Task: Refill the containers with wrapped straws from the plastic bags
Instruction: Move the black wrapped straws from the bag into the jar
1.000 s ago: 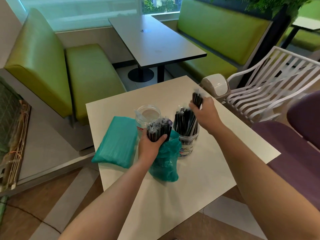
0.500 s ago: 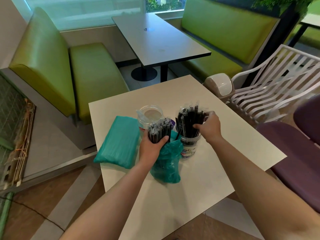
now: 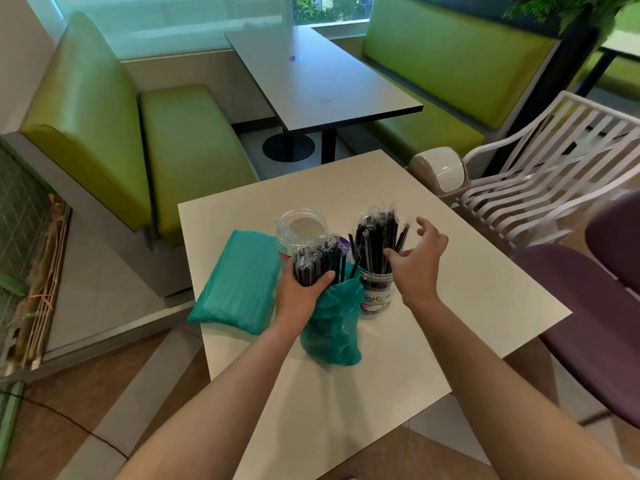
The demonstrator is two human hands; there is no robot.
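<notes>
Clear plastic jar [image 3: 375, 289], crinkly teal plastic bag [image 3: 330, 327], matt table [image 3: 467, 289]

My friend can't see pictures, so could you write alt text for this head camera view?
At a white square table, a person's left hand grips a bundle of black wrapped straws sticking out of a teal plastic bag, while the open right hand hovers by a clear plastic jar full of straws. An empty clear jar and a folded teal bag sit alongside.

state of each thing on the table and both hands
left hand: grips a bundle of straws
bundle: upright, sticking out of the open bag
open bag: crumpled, on the table
right hand: open, holds nothing, beside the full jar
full jar: upright, packed with straws
empty jar: upright, lidless
flat bag: closed, lying flat
</notes>
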